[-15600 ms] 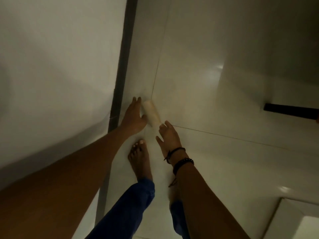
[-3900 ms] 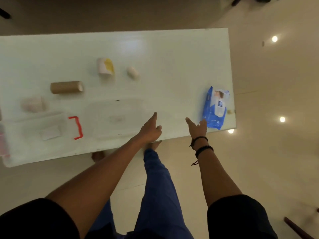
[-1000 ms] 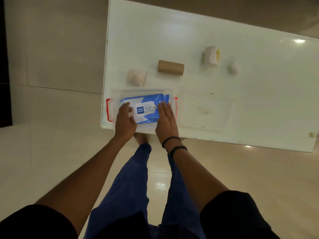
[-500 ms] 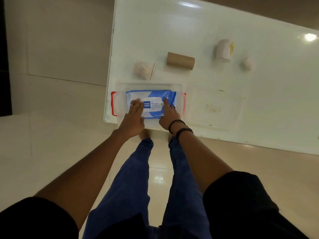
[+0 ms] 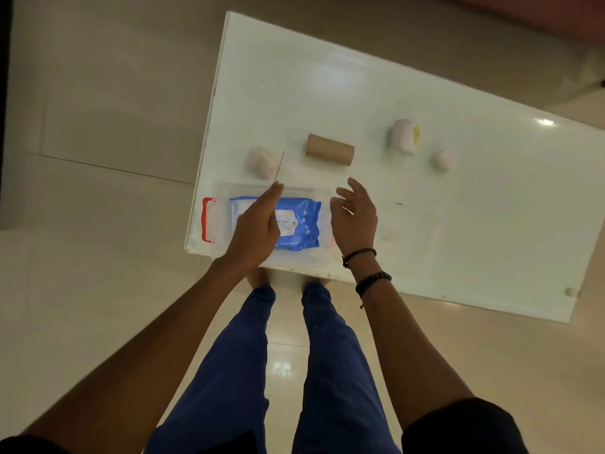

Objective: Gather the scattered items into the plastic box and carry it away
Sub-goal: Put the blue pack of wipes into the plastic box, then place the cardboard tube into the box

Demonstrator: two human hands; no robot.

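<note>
Clear plastic box [image 5: 219, 204], red latches, holds blue wipes pack [image 5: 304, 221]; left hand [image 5: 257, 224] and right hand [image 5: 355, 217] spread, empty.

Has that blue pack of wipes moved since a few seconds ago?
Yes. The wipes pack left the table's right end and now lies inside the clear plastic box.

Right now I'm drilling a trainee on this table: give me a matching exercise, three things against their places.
Things:
1. wipes
2. tube
3. lid

Places:
a. flat on the table, right of the box
b. inside the box
c. on the table beyond the box

Pairs: 1-b, 2-c, 3-a
</note>
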